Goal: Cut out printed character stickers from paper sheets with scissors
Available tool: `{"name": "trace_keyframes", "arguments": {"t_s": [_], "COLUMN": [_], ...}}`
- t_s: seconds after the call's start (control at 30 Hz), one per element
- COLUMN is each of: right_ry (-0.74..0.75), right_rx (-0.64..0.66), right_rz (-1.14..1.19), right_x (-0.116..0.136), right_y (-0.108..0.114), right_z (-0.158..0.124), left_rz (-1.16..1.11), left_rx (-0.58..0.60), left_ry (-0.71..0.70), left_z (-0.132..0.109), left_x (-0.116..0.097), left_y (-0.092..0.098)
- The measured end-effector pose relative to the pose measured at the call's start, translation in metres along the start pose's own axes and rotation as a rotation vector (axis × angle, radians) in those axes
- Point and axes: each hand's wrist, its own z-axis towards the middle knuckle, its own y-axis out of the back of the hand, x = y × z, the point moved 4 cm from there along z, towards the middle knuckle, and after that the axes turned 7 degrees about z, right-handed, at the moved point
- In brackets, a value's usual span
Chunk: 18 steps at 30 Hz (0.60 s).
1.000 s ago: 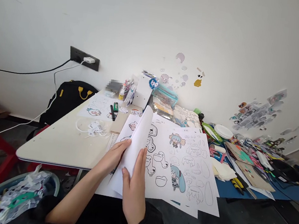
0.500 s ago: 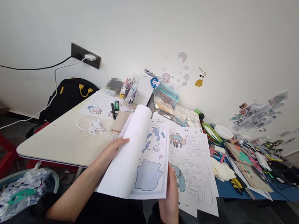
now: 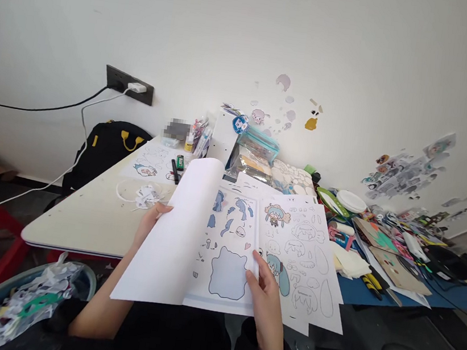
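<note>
A stack of printed paper sheets [image 3: 229,275] is held over the table's front edge, its top sheet [image 3: 169,235] folded back to the left. My left hand [image 3: 150,221] grips the edge of that turned sheet, thumb on top and the other fingers hidden beneath. At the right edge, my right hand [image 3: 264,291] is closed on the stack, thumb and fingertip on the printed side. Blue shapes and one large wavy-edged pale blue shape show on the exposed page. Beside it to the right lie cartoon-print sheets [image 3: 313,254] with coloured figures and outlines.
White paper scraps [image 3: 148,195] lie on the pale table [image 3: 76,223]. A bin of shredded paper [image 3: 26,308] stands at lower left. Behind are a white file box [image 3: 222,136] and a teal-edged pouch [image 3: 259,144]. Yellow-black cutters [image 3: 371,285] lie right, on blue.
My left hand has moved left, opening the top sheet wider so more of the printed page shows. My right hand's thumb and fingertip now rest on the page's face.
</note>
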Motion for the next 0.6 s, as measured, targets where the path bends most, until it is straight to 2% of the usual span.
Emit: {"name": "trace_keyframes", "arguments": {"t_s": [0.1, 0.2, 0.27, 0.47, 0.6], "right_ry": [0.018, 0.028, 0.032, 0.064, 0.072], "right_rx": [-0.023, -0.026, -0.017, -0.043, -0.049], "right_rz": [-0.024, -0.047, -0.067, -0.105, -0.152], "right_x": [0.003, 0.004, 0.006, 0.009, 0.007], "right_y": [-0.001, -0.003, -0.004, -0.002, 0.001], "right_z": [-0.001, -0.002, -0.003, -0.009, -0.015], "left_rz": [-0.155, -0.406, -0.514, -0.598, -0.586], "left_rx": [0.099, 0.190, 0.204, 0.050, -0.009], "left_ry": [0.067, 0.136, 0.157, 0.123, 0.066], "left_z": [0.000, -0.002, -0.003, -0.005, -0.014], "left_x": [0.004, 0.005, 0.006, 0.009, -0.003], "left_y": [-0.002, -0.005, -0.006, -0.005, -0.005]}}
